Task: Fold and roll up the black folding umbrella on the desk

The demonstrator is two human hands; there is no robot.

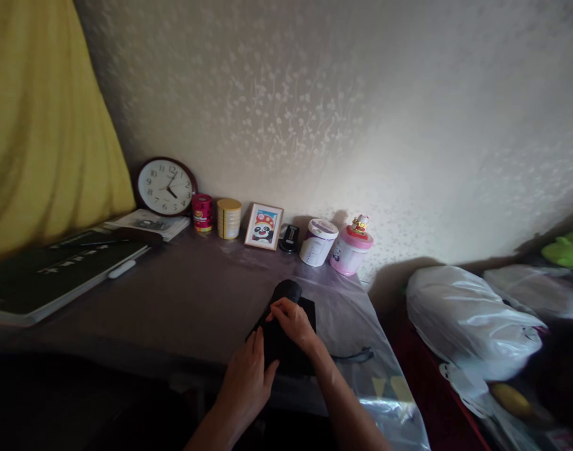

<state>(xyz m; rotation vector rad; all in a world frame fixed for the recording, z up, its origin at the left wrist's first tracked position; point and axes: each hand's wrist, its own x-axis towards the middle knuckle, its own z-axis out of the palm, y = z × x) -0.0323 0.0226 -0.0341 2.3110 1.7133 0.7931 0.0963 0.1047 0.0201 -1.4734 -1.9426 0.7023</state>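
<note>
Hands (249, 366) (293, 321) touch black bundle (287, 290), long axis and rounded end toward wall (277, 106).

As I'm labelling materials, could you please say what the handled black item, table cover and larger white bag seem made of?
Black item: perhaps matte fabric, as it shows little shine; too dark to be sure.
Table cover: likely glossy plastic, reflecting light.
Larger white bag: probably thin, shiny plastic, creased with highlights.
</note>
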